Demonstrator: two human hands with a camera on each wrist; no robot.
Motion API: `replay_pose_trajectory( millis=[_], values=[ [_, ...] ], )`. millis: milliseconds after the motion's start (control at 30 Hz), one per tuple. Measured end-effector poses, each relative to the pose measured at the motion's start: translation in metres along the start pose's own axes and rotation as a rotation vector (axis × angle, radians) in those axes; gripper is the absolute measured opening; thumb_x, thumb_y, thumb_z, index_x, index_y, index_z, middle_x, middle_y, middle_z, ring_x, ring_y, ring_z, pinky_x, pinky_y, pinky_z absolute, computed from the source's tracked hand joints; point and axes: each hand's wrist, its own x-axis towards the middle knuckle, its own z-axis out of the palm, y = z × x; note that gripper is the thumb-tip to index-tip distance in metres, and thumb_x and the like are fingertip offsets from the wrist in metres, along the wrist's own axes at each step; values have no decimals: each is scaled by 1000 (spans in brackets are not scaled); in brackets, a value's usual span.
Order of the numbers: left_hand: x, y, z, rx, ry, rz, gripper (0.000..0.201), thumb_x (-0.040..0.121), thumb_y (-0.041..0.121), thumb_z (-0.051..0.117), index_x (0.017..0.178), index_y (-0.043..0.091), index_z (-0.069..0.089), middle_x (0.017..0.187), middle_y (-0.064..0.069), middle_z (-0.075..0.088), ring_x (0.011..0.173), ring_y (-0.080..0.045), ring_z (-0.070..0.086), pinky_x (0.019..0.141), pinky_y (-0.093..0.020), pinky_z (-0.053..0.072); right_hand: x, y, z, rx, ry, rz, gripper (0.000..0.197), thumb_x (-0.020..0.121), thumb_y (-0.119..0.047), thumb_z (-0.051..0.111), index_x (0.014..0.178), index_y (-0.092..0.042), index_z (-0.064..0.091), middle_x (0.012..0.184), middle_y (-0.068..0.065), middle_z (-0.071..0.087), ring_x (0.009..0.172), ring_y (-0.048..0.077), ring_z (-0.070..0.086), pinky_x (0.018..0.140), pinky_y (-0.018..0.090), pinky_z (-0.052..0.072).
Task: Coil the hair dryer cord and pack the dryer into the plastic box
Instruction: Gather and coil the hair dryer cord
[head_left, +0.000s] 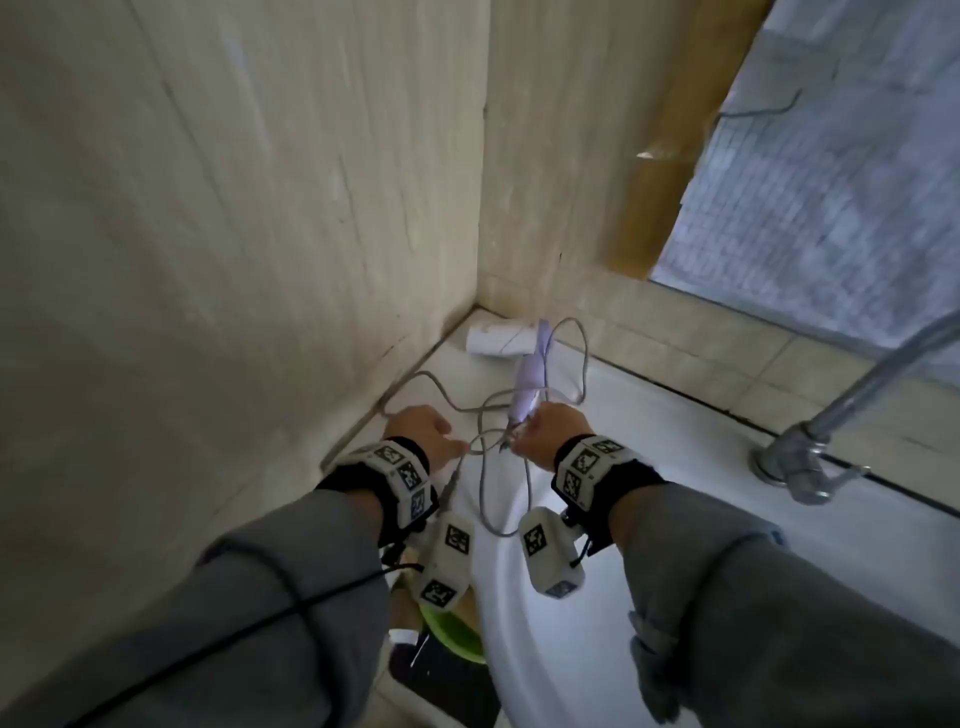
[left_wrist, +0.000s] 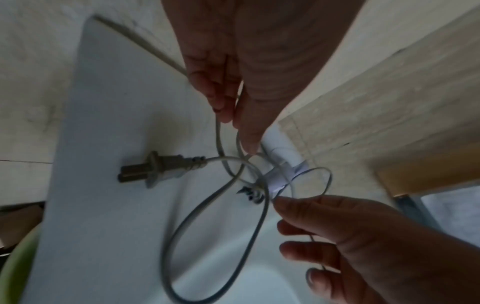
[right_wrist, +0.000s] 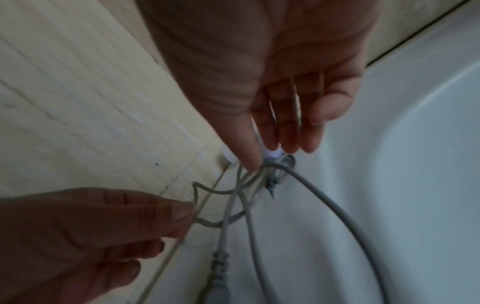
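Observation:
A white and lilac hair dryer (head_left: 501, 338) lies in the corner of the sink surround, handle toward me. Its grey cord (head_left: 485, 499) runs in loose loops between my hands. My left hand (head_left: 457, 446) pinches the cord between thumb and fingertips (left_wrist: 228, 107). Below that pinch the plug (left_wrist: 155, 168) dangles free. My right hand (head_left: 519, 431) holds several gathered loops (right_wrist: 296, 102) near the end of the dryer's handle, its thumb (right_wrist: 253, 162) pressing on the bundle. One long loop hangs over the basin. No plastic box is in view.
A white sink basin (head_left: 571, 623) lies under my hands, with a metal faucet (head_left: 810, 457) at the right. Beige tiled walls (head_left: 260, 208) close in the left and back sides. Below the sink's left edge stands a green basin (head_left: 452, 636). A window is at the upper right.

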Motion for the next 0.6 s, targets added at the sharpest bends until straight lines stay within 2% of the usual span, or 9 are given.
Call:
replay_pose_trajectory(
  millis=[67, 167, 267, 300, 333, 367, 433, 500, 600],
  values=[
    [6, -2, 6, 53, -51, -22, 53, 75, 39, 71, 118, 9, 62, 126, -8, 63, 116, -23, 58, 98, -28, 46, 0, 2, 7, -44, -73, 76, 39, 80, -35, 63, 106, -6, 62, 96, 7, 63, 103, 26, 63, 69, 25, 40],
    [12, -3, 16, 192, -170, -27, 54, 78, 39, 68, 120, 6, 62, 129, -9, 61, 120, -24, 56, 103, -32, 45, 6, 7, 18, -35, -194, 177, 34, 79, -35, 65, 97, -8, 58, 104, 12, 69, 99, 27, 67, 64, 28, 49],
    [17, -3, 16, 357, -242, 43, 44, 85, 36, 60, 120, 9, 64, 128, -7, 63, 120, -22, 57, 103, -32, 44, 11, 7, 22, -17, -293, 198, 29, 79, -24, 63, 98, -2, 63, 106, 14, 71, 96, 28, 70, 82, 36, 57],
    [19, -3, 13, 366, -251, 57, 41, 85, 34, 60, 118, 10, 65, 125, -7, 64, 117, -22, 58, 101, -31, 46, 10, 5, 20, 30, -311, 203, 26, 81, -19, 61, 99, 0, 64, 102, 14, 73, 90, 27, 72, 82, 36, 58],
    [22, -3, 10, 352, -258, 69, 38, 85, 32, 60, 115, 9, 66, 122, -7, 66, 115, -22, 60, 99, -30, 47, 9, 2, 15, 106, -325, 203, 21, 84, -14, 56, 97, 1, 64, 94, 14, 74, 78, 23, 74, 75, 32, 60],
    [23, -1, 5, 312, -256, 91, 34, 84, 30, 61, 110, 8, 66, 118, -8, 67, 112, -24, 61, 95, -29, 48, 8, -2, 8, 180, -329, 197, 16, 87, -9, 51, 95, 1, 61, 83, 12, 73, 60, 17, 73, 59, 23, 59],
    [25, 6, -10, 139, -234, 126, 21, 86, 24, 60, 100, 10, 64, 102, -7, 68, 100, -25, 64, 80, -25, 49, 2, -15, -14, 305, -296, 173, 10, 92, -7, 45, 90, -2, 54, 67, 9, 64, 31, 6, 58, 31, 10, 39],
    [26, 16, -27, -107, -192, 142, 7, 89, 20, 56, 88, 14, 55, 82, -3, 68, 77, -21, 66, 63, -24, 52, 3, -27, -38, 376, -208, 78, 16, 94, -11, 46, 80, -6, 53, 60, 5, 61, 25, 1, 51, 27, 8, 31],
    [27, 38, -53, -476, -149, 142, 16, 94, 15, 47, 78, 14, 47, 70, -7, 59, 62, -19, 55, 61, -32, 48, 8, -41, -73, 472, -22, -42, 22, 90, -16, 56, 69, -10, 57, 41, -7, 60, 25, -1, 47, 31, 10, 35]
  ],
)
